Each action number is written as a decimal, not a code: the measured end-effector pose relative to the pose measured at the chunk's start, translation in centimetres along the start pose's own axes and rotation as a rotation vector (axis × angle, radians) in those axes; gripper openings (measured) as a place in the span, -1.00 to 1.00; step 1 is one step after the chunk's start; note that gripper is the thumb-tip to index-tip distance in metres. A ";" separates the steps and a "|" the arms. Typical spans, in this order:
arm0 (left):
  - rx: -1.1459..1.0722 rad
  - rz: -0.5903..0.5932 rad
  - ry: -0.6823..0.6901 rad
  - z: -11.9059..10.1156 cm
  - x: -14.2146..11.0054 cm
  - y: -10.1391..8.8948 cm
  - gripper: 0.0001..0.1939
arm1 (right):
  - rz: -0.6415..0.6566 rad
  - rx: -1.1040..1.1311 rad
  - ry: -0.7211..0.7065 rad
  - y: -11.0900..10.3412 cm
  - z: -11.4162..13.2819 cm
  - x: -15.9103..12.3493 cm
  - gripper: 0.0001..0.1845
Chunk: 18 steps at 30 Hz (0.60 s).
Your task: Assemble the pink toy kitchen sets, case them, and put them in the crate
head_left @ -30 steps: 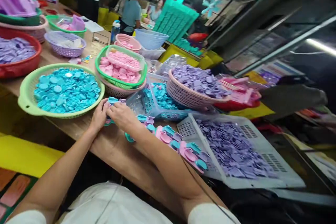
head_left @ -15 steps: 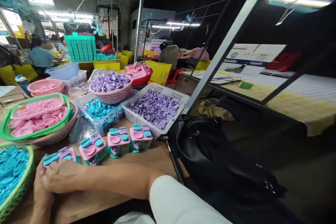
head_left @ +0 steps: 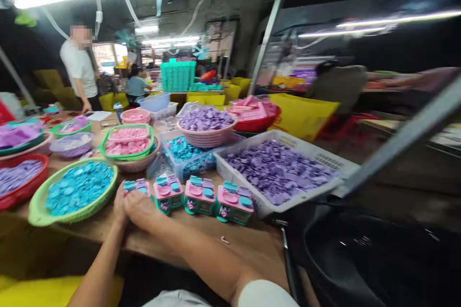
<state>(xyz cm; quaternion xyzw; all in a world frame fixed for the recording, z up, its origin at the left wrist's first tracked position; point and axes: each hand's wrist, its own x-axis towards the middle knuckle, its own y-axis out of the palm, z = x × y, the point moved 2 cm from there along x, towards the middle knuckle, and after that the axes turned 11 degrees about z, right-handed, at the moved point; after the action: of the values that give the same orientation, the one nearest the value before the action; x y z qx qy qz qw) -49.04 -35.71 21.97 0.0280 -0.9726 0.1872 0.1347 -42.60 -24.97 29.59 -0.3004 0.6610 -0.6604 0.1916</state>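
Note:
My left hand and my right hand close together around a small toy kitchen at the left end of a row. Its pink top with blue and purple parts shows above my fingers; its lower part is hidden. To the right stand three similar toys: one beside my right hand, a middle one, and an end one against the white crate. All have pink tops, teal bodies and blue and purple pieces. A green basket of blue parts lies just left of my hands.
Behind the toys are a bin of blue parts, a pink basket of purple pieces and a white crate of purple pieces. A black-handled tool and a black bag lie at right. A person stands at back left.
The view has swung left, so things appear farther right and more baskets and a standing person show. Both hands stay on the leftmost toy.

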 end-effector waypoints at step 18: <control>0.454 0.157 0.046 1.6 -7.9 0.2 -0.09 | -0.090 0.363 0.027 5.6 -1.2 -13.1 -0.25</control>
<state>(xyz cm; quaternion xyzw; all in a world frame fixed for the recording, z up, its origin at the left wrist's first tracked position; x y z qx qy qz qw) -41.83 -36.11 18.27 -0.0227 -0.9014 0.4116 0.1323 -34.42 -15.77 22.19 -0.2812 0.5195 -0.7807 0.2040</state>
